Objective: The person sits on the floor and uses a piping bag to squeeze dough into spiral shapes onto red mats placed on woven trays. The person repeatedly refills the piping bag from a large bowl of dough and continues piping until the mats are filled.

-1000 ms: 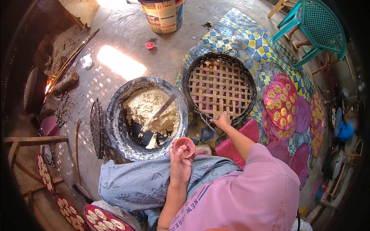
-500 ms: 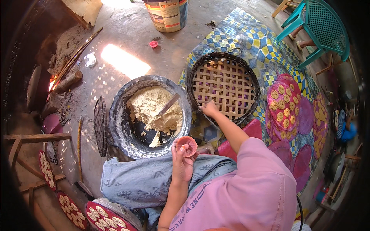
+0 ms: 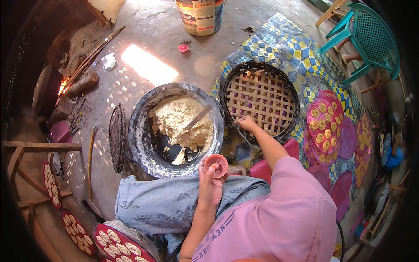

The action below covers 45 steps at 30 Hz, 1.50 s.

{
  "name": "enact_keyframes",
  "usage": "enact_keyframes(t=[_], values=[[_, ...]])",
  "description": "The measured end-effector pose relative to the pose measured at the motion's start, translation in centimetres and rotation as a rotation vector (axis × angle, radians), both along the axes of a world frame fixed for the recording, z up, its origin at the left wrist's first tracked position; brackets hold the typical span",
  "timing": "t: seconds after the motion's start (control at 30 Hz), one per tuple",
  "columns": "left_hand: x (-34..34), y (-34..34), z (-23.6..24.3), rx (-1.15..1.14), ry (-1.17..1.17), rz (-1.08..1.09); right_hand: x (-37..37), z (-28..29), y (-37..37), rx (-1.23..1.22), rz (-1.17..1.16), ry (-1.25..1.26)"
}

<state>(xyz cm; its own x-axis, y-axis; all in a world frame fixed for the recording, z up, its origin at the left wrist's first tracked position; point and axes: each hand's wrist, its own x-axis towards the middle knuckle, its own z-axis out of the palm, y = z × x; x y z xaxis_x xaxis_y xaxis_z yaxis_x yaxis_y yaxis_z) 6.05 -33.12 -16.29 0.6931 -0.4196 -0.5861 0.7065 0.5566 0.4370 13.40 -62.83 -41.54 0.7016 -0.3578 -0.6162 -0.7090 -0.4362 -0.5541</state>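
In my left hand (image 3: 211,188) is a small pink ribbed cup (image 3: 216,165), its hollow facing up, with my thumb reaching into it. My right hand (image 3: 247,124) is closed on the near left rim of a round, open-weave bamboo basket (image 3: 261,95) with a dark edge. Left of the basket stands a wide, dough-smeared pot (image 3: 138,150). Pale dough (image 3: 176,115) fills part of it, and a flat stick (image 3: 198,117) lies tilted in the dough. The cup is just off the pot's near right rim.
Pink discs bearing dough coils (image 3: 324,122) lie on the patterned mat (image 3: 301,56) at right. More coil-covered discs (image 3: 124,244) stand at lower left. A bucket (image 3: 200,17), a green chair (image 3: 375,37), a fire (image 3: 64,85) and a wooden stand (image 3: 41,146) surround me.
The whole view has shifted slightly, so things sit a little further right. My left hand still holds the pink cup, and my right hand stays at the basket's rim.
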Motion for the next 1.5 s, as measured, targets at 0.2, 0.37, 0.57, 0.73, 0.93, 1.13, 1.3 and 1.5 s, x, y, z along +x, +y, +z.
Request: enact_keyframes(t=[0.2, 0.37, 0.57, 0.73, 0.93, 1.13, 1.3, 1.5], values=[[-0.2, -0.1, 0.1, 0.014, 0.015, 0.055, 0.2, -0.5, -1.3, 0.153, 0.050, 0.000], [-0.2, -0.1, 0.4, 0.003, 0.008, 0.047, 1.0, 0.0, -0.7, -0.029, 0.128, 0.087], [0.0, -0.2, 0.4, 0.009, -0.003, 0.042, 0.0, 2.5, 0.6, -0.171, -0.099, -0.053], [0.1, -0.3, 0.3, 0.020, -0.003, 0.049, -0.9, 6.5, -0.1, -0.039, -0.142, -0.059], [0.0, -0.4, 0.4, 0.022, 0.002, 0.029, -2.2, 10.2, -0.9, -0.165, -0.188, -0.114], [-0.1, -0.3, 0.5, 0.028, -0.023, -0.005, -2.6, 10.1, -0.3, -0.226, -0.185, -0.141], [0.1, -0.1, 0.3, 0.034, 0.004, 0.008, -1.7, 10.6, -2.5, -0.152, -0.040, -0.049], [-0.1, 0.0, 0.3, 0.027, -0.009, 0.008, -1.4, 8.3, -2.4, -0.207, 0.015, -0.011]])
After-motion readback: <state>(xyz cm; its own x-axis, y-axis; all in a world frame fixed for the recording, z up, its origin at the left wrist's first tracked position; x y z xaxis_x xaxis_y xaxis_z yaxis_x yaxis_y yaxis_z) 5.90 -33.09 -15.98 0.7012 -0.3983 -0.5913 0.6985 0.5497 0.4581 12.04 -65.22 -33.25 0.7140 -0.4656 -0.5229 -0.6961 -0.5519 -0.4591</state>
